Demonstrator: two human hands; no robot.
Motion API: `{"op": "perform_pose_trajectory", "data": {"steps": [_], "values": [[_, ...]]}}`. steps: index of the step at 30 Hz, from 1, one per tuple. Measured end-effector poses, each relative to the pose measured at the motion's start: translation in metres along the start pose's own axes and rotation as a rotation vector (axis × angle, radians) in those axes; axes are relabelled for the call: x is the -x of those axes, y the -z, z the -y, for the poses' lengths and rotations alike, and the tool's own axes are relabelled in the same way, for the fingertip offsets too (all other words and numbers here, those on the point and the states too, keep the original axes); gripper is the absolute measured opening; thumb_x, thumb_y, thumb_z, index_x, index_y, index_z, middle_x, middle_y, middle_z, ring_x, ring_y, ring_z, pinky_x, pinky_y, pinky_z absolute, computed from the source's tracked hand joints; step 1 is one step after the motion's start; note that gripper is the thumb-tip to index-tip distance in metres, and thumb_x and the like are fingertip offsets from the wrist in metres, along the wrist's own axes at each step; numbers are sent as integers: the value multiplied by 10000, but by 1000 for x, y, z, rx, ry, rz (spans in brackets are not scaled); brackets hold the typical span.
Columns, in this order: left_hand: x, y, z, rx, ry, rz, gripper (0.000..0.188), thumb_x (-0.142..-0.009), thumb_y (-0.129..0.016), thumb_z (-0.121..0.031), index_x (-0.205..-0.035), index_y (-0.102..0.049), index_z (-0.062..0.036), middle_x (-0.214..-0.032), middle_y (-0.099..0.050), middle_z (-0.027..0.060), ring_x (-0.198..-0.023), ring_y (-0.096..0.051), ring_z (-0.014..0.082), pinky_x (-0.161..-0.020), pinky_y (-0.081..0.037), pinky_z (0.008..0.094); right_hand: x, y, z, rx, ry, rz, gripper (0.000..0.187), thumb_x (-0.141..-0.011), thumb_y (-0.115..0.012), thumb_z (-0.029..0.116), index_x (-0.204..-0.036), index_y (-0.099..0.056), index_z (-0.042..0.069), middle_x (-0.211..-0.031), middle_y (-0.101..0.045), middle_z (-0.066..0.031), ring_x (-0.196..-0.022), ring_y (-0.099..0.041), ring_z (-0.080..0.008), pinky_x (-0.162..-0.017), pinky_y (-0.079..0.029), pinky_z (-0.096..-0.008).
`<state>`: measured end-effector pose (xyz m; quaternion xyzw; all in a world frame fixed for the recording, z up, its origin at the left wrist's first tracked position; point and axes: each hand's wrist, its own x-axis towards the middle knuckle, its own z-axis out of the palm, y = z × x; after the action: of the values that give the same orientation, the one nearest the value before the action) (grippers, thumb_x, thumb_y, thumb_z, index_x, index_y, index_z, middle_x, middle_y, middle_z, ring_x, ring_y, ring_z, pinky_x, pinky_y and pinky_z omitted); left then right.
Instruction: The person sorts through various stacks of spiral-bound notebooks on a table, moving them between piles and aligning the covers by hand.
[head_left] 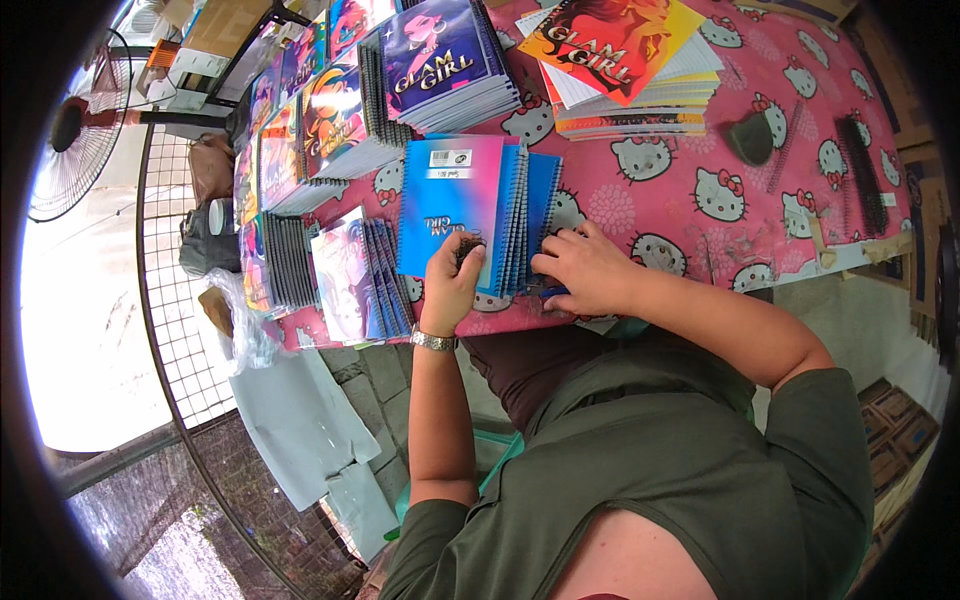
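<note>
Wearing a dark olive-green top [660, 475], plain across the front and scooping into a wide curved neckline. Showing short green sleeves [822, 450] at the top's two sides, ending near the elbows. Sporting a silver-coloured linked metal wristband [433, 341] past the top's left sleeve. Wearing dark brown legwear [540, 362] just beyond the top's hem.

The left hand [455, 278] is gripping the near end of blue-and-pink notebooks [452, 200], while the right hand [588, 266] is touching blue notebooks [542, 188] beside them. More notebooks [440, 55] are sitting stacked farther left, and a red-and-yellow cover [618, 45] is lying over pages [630, 112] on the pink tablecloth [610, 208].
</note>
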<state>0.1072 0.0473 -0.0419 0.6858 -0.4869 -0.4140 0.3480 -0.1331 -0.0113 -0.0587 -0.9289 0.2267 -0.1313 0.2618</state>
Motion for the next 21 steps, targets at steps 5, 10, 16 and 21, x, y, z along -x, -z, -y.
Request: {"op": "perform_pose_trajectory", "data": {"steps": [5,10,16,21], "values": [[-1,2,-1,55,24,29,98,-960,-586,-91,-974,-609,3,-718,-559,-22,-608,-461,50,-544,-370,241,-6,-5,3,24,-98,107,356,-805,-761,327,-1064,-664,103,-983,-642,-89,-994,-623,-305,-895,-445,-438],[0,1,-5,55,38,28,92,-960,-583,-92,-982,-605,-5,-711,-541,-32,-593,-440,41,-526,-349,237,-25,14,3,-316,-429,606,351,-843,-704,352,-1085,-660,102,-1001,-637,-82,-1021,-615,-313,-946,-436,-456],[0,2,-6,61,36,36,89,-961,-586,-91,-985,-601,-6,-719,-554,-29,-594,-446,40,-529,-356,232,2,2,-6,15,-62,83,447,-753,-798,341,-1108,-639,120,-1084,-599,-51,-1114,-562,-267,-957,-418,-475],[0,2,-2,76,52,29,93,-958,-592,-93,-978,-598,-3,-722,-562,-24,-595,-451,40,-531,-364,234,0,-9,-4,47,-4,24,503,-668,-858,305,-1091,-645,136,-1054,-583,-35,-1103,-555,-242,-925,-420,-461]]}}
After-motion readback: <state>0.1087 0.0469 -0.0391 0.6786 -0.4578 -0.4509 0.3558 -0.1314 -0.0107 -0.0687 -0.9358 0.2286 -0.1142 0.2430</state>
